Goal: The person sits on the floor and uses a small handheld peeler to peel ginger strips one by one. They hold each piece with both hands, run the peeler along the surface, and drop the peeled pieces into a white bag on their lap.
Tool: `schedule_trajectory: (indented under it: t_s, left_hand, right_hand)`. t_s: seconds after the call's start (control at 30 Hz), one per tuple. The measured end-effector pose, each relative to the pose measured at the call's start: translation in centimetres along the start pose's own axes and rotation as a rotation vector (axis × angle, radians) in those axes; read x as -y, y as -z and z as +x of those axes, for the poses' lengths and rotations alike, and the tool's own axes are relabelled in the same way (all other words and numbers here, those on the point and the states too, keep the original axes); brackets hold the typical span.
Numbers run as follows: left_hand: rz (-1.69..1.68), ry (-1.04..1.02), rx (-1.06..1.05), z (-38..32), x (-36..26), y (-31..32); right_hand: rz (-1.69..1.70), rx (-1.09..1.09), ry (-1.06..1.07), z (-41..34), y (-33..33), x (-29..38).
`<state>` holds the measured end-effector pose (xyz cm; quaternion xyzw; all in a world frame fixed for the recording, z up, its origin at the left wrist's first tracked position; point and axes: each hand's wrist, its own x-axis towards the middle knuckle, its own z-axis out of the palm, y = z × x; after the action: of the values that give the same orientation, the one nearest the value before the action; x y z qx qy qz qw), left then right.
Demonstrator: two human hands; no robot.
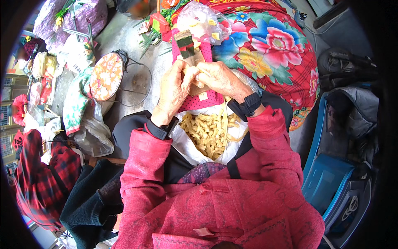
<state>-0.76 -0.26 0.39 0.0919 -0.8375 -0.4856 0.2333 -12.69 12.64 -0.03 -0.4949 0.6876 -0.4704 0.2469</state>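
Observation:
My left hand (174, 87) and my right hand (222, 77) meet in front of me, fingertips pinched together. Between them is a pale yellow strip (203, 72), mostly hidden by the fingers. Under the hands lies a pink dotted cloth (206, 51), with a small board (199, 90) on it. A worn block with a dark green side (183, 42) rests just beyond my fingers. Between my knees, a white bag (182, 141) holds a heap of small yellowish knotted pieces (205, 133). A longer yellow strip (224, 121) trails over the heap below my right wrist.
A red floral cloth covers a large round bundle (273, 46) at right, with a clear plastic bag (199, 20) beside it. A round floral-topped stool (107, 76) stands left. A person in a plaid garment (46, 177) is at far left. Blue-framed equipment (329, 177) stands right.

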Motion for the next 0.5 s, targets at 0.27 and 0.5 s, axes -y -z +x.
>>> schedule_trajectory:
  t_s: [0.27,0.5]
  left_hand:
    - [-0.442,0.134,-0.028,0.1,0.8,0.1]
    - [-0.776,0.358,-0.048,-0.1,2.8,0.2]
  right_hand:
    - [0.265,0.051,-0.117,0.4,-0.4,0.7]
    - [-0.007,-0.096,-0.017,0.3,-1.3,1.2]
